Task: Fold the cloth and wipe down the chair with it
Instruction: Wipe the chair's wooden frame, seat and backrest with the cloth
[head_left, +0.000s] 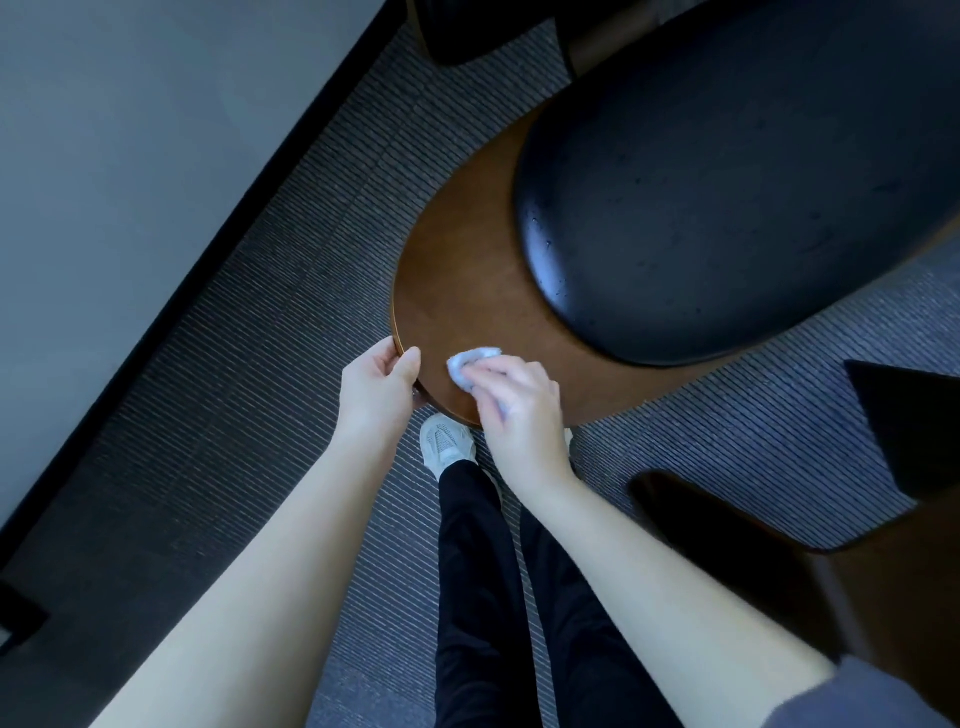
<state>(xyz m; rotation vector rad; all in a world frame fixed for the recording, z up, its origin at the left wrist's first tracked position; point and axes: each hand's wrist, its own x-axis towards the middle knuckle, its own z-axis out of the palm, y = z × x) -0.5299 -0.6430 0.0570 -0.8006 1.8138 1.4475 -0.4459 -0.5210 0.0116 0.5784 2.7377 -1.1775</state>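
Looking down from the head view past two bare forearms, the brown wooden chair (467, 270) fills the middle, and its black padded oval cushion (727, 182) is the thing to steer by. Just below that cushion's near end, on the bare wood, lies the small pale blue-white cloth (470, 366), wadded into a pad under the right hand (519, 410). That hand's grip is closed over the cloth, fingers curled on top and pressing it to the wood. Left of the cushion and lower, the left hand (382, 376) has its grip clamped on the chair's curved rim, thumb on top and fingers tucked beneath. Below the cushion, past the rim, a white sneaker (447, 441) stands on the grey striped carpet (260, 364). I'd judge the cloth light, soft and limp, apt to unbunch or skid on smooth wood, so best held as a whole wad. The chair looks stiff and steady, well taken at its rim.
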